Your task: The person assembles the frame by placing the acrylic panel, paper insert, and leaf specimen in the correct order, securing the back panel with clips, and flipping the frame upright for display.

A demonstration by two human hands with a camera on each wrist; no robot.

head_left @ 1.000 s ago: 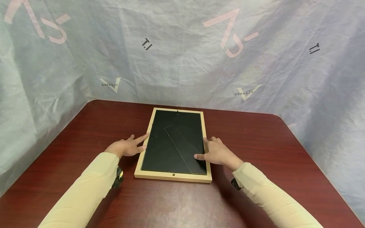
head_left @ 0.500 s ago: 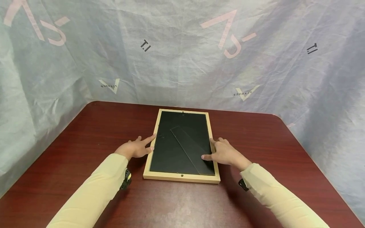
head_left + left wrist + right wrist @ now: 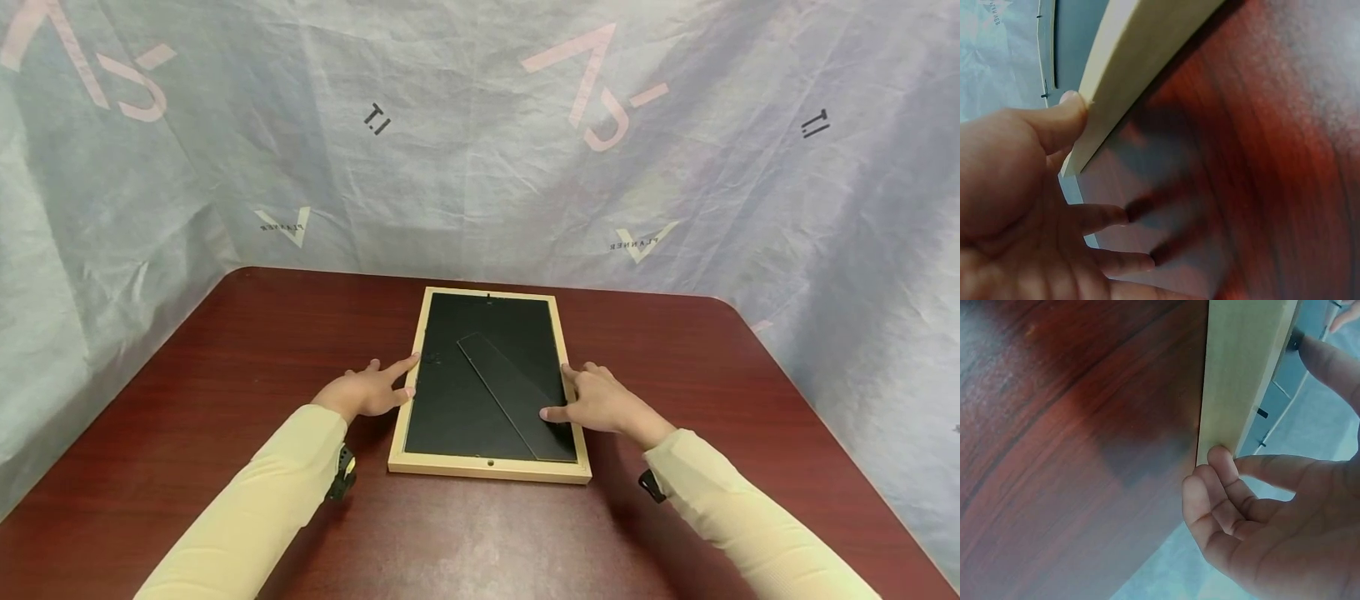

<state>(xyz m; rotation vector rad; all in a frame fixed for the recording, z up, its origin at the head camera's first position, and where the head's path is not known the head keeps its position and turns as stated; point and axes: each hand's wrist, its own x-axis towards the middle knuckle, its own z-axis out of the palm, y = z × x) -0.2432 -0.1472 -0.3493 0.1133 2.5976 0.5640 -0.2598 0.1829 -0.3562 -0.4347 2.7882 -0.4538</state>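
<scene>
A picture frame [image 3: 402,432] with a pale wooden rim lies face down on the table. Its black backing board [image 3: 450,408] faces up, with a slanted stand leg [image 3: 498,379] folded flat against it. My left hand [image 3: 365,393] touches the left rim with thumb and index finger; its other fingers [image 3: 1125,262] stretch out over the tabletop, apart from the wood. On the opposite side my right hand [image 3: 606,402] grips the right rim, thumb over the backing board and curled fingers [image 3: 1196,497] against the outer side. The frame's front is hidden.
The dark red wooden table [image 3: 300,317] has rounded far corners. Grey-white printed cloth [image 3: 465,167] hangs behind it and along both sides. Dark straps [image 3: 342,475] show at the wrists below the pale sleeves [image 3: 255,500].
The picture frame has slid to the right across the table, along with both hands. Most of the shift comes in the first half second. The hands keep their places on the rim.
</scene>
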